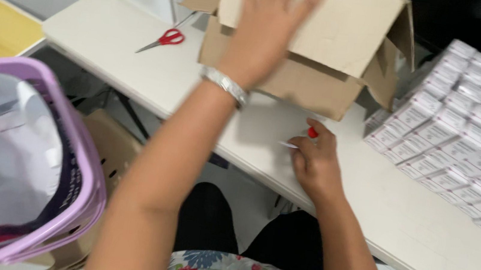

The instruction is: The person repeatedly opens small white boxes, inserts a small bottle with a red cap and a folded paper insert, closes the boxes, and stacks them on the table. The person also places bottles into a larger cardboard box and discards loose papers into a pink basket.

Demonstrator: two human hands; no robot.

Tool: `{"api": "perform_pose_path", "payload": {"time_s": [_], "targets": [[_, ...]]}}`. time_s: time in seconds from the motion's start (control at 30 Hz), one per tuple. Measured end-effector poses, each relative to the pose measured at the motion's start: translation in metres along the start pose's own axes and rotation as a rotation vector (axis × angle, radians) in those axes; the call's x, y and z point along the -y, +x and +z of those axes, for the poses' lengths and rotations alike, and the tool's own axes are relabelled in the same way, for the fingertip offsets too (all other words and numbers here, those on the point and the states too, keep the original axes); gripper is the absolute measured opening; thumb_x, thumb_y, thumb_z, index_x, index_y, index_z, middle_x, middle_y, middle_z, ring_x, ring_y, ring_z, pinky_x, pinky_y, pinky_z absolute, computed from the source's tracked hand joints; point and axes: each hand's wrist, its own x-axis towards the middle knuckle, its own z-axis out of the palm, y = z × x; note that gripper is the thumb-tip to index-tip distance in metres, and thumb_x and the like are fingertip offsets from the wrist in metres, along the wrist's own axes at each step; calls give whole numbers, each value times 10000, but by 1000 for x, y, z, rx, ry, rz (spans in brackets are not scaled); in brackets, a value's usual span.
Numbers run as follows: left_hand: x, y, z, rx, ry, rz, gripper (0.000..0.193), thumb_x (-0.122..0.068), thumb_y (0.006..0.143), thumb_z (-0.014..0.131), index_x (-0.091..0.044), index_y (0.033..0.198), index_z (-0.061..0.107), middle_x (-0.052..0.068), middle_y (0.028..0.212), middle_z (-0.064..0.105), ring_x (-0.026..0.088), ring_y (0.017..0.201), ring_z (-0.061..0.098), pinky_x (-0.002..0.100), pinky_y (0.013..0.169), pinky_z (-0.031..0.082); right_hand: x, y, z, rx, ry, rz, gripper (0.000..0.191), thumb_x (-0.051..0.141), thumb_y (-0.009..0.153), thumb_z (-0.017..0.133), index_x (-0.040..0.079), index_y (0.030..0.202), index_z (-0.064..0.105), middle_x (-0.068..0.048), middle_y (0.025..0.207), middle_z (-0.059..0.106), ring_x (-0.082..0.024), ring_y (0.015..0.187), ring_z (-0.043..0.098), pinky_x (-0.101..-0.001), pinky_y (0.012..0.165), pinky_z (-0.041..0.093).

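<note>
White table (140, 63) along wall, cardboard box (329, 48) on it, flaps up. Left hand (268, 26) flat on box flap, fingers spread wide. Right hand (316, 162) at table edge, fingers pinched round small red-tipped tool (312, 132). Red scissors (164, 39) left of box, stacked white cartons (470, 131) right. Lilac basket (78, 153) beside table.

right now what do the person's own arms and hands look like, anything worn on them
Both arms are bare, with no sleeves or gloves in view. The left hand has a silver metal bracelet around its wrist, a flat shiny band. The right hand shows no ring, watch or band. The fingers of both hands are motion-blurred, so finer details such as nails cannot be told.
</note>
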Motion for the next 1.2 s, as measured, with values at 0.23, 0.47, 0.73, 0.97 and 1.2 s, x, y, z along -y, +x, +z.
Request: {"api": "perform_pose_path", "payload": {"time_s": [0.23,0.47,0.73,0.97,1.2], "targets": [[-70,-110,-19,92,-328,-75,584,-100,880,683,-240,1424,526,150,1585,414,429,1520,314,728,1200,213,-8,-4,-1,29,-25,37,197,29,829,733,12,1025,731,-231,1314,573,-407,1170,559,-454,1003,491],[-17,-197,-114,167,-405,-411,212,-167,889,758,-157,1100,730,78,1113,742,292,1082,694,401,957,551,-31,-16,-5,3,-152,100,227,43,923,711,-45,1129,674,-206,1272,592,-403,1176,570,-450,1005,489],[143,-205,-251,762,135,-812,294,-297,852,786,-99,1069,784,160,1039,756,354,962,703,472,838,543,-77,-35,-19,-78,-206,-121,135,95,920,749,42,949,629,-165,1305,561,-369,1302,478,-495,1147,374],[206,-255,-223,1471,331,-1256,478,-292,772,839,-158,1197,663,179,1219,603,367,1083,661,468,912,543,-168,-60,0,109,-456,-143,110,104,835,684,64,917,623,-156,1151,593,-305,1255,544,-407,1165,382],[167,-336,-161,1603,14,-1406,801,-280,704,905,-205,1379,480,196,1410,417,385,1189,614,450,961,543,-207,-43,35,287,-462,-424,176,70,735,706,-26,882,710,-219,835,658,-363,930,669,-598,1195,436]]}}
